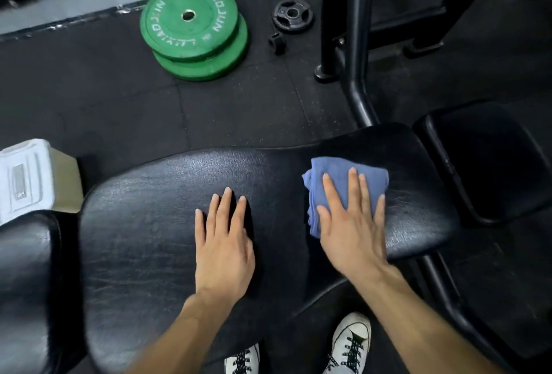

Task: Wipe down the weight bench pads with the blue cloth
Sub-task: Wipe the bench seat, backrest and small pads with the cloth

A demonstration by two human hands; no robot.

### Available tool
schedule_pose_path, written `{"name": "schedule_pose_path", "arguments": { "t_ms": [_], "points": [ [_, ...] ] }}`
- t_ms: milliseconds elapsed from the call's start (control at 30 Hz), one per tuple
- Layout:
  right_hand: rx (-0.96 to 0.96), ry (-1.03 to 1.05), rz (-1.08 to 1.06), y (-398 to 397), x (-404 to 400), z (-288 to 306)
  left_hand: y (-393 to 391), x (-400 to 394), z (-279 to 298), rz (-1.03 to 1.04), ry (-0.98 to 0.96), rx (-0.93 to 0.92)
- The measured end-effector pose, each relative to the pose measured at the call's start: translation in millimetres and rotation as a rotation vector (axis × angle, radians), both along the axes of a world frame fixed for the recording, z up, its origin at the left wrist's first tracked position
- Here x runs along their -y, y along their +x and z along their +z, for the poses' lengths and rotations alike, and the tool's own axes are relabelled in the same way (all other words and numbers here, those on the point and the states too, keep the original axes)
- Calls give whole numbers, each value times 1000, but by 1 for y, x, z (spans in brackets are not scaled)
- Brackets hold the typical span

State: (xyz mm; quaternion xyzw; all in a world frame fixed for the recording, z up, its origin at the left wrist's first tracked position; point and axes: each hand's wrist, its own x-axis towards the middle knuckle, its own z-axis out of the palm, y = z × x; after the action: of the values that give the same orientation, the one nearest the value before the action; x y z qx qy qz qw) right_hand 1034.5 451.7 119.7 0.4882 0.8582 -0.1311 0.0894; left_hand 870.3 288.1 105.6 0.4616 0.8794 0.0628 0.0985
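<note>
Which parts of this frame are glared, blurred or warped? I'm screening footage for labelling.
Head view: soft glare streaks the bench pad; wide-angle bending bows its edges; the left hand, right hand and blue cloth stay sharp; the white box looks smeared.

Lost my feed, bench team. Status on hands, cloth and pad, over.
Right hand flat, pressing blue cloth onto long pad. Left hand bare, palm down on same pad. Nothing else on the pad.
</note>
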Motion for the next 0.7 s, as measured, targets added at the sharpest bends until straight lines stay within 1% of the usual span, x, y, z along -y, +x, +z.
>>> {"name": "schedule_pose_path", "arguments": {
  "t_ms": [100, 200, 267, 333, 400, 500, 700],
  "points": [
    [30, -50, 38, -13, -48, 4, 21, -24, 10, -26, 76, 19],
    [66, -62, 73, -21, -86, 8, 54, -68, 17, -85, 159, 56],
    [79, -77, 84, -26, -103, 9, 75, -101, 13, -126, 172, 75],
    [74, -84, 85, -29, -113, 7, 92, -125, 4, -122, 134, 65],
    [59, -77, 94, -27, -116, 4, 100, -135, -7, -91, 89, 26],
    [16, -32, 124, -19, -113, -2, 104, -134, -16, -67, 70, -1],
    [-33, -3, 100, 21, -86, -1, 102, -133, -12, -95, 56, 30]
  ]
}}
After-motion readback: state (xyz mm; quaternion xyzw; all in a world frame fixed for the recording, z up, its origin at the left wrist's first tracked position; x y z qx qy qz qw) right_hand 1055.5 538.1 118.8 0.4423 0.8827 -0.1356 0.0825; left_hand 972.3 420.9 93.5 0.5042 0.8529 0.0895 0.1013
